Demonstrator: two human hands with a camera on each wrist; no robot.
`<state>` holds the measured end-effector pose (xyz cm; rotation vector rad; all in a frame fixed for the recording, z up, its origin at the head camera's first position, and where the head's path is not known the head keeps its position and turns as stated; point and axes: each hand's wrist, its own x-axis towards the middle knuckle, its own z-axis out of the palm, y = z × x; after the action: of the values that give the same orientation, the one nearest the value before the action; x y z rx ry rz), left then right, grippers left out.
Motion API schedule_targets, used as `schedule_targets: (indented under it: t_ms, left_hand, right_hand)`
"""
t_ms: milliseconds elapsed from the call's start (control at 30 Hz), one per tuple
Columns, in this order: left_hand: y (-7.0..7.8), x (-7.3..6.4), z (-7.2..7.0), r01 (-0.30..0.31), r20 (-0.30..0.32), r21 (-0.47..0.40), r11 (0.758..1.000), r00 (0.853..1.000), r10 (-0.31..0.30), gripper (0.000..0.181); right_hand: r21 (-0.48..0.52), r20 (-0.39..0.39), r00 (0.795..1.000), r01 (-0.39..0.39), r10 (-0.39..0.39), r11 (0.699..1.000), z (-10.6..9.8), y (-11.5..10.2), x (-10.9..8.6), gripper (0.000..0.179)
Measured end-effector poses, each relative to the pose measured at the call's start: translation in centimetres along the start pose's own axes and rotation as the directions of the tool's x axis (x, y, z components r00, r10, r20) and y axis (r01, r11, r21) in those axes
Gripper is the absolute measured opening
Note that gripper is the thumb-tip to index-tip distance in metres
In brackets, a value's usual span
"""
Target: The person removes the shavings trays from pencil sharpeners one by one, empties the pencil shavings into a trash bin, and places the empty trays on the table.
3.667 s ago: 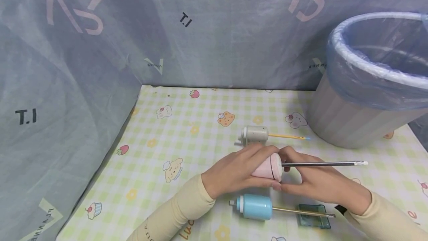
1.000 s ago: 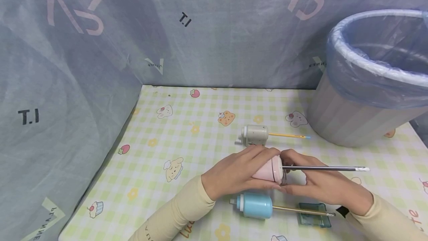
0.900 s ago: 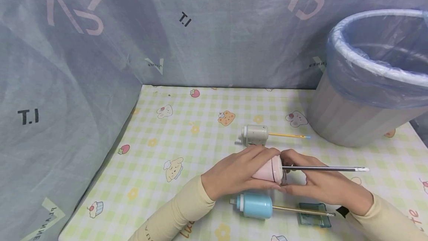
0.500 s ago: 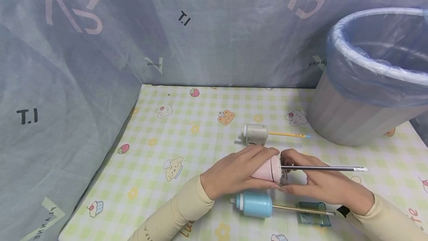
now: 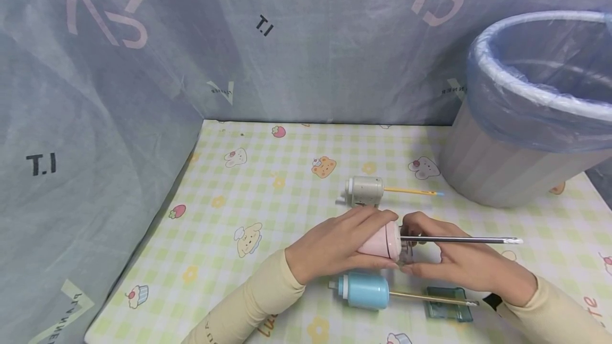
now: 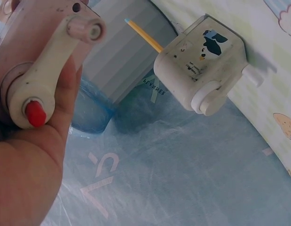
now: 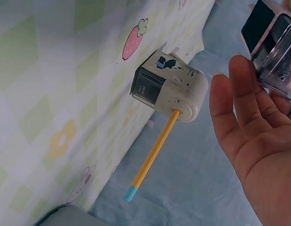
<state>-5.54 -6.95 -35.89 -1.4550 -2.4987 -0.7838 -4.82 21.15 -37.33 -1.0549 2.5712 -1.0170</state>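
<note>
My left hand (image 5: 339, 240) grips a pink crank pencil sharpener (image 5: 380, 243), which lies sideways in the palm. From its right end a black pencil (image 5: 459, 239) with a white tip sticks out over my right hand (image 5: 468, 261). The right thumb and fingers pinch a clear shavings drawer (image 5: 406, 252) at that same end, drawn part way out of the body. In the right wrist view the drawer (image 7: 281, 66) shows beside the fingers. The left wrist view shows the sharpener's pale crank (image 6: 44, 66) with a red knob at its hub.
A grey sharpener (image 5: 367, 190) with a yellow pencil (image 5: 408, 191) lies behind the hands. In front lie a blue sharpener (image 5: 367, 291) with a gold pencil (image 5: 416, 297) and a teal clear tray (image 5: 448, 312). A lined bin (image 5: 507, 169) stands back right.
The clear drawer has come into sight at the pink sharpener's end and slid out slightly to the right with my right fingers. The left hand has barely moved.
</note>
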Motion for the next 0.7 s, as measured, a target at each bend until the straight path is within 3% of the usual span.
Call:
schedule_targets:
  t_ms: [700]
  left_hand:
    - [-0.25, -0.03, 0.11, 0.023, -0.009, -0.050, 0.999, 1.000, -0.024, 0.064]
  right_hand:
    - [0.023, -0.026, 0.999, 0.026, -0.025, 0.999, -0.25, 0.09, -0.46, 0.053]
